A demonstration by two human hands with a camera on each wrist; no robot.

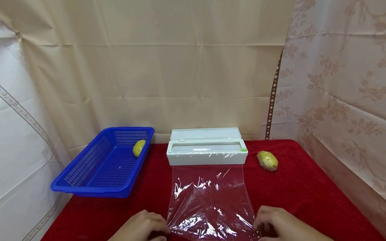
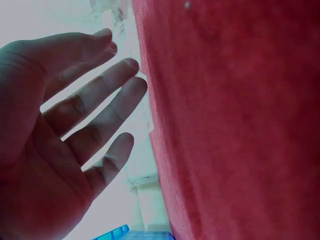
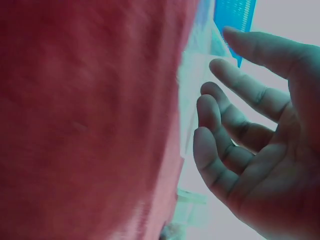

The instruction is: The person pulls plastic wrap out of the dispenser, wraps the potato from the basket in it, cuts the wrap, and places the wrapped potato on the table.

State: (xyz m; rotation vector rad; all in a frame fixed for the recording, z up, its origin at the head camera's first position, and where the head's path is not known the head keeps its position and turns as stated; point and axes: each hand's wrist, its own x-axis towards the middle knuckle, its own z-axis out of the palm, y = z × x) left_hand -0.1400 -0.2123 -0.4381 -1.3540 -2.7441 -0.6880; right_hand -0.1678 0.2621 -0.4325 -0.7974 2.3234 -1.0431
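A sheet of clear cling film (image 1: 208,197) runs out of a white dispenser box (image 1: 208,159) toward me over the red cloth, its near end creased and shiny. At its near left corner is my left hand (image 1: 144,226), fingertips right at the film's edge. In the left wrist view the fingers look extended, thumb tip overlapping the index finger. By the near right corner, my right hand (image 1: 281,222) has its fingertips at the edge. The right wrist view shows thumb and index apart, the other fingers loosely bent. No film shows between the fingers in either wrist view.
A blue plastic basket (image 1: 96,190) stands at the left, holding a yellow potato (image 1: 139,148). Right of the dispenser lies a film-wrapped potato (image 1: 267,160). The dispenser's lid (image 1: 206,134) is raised, and a green slider (image 1: 244,149) sits at its right end. Curtains hang behind.
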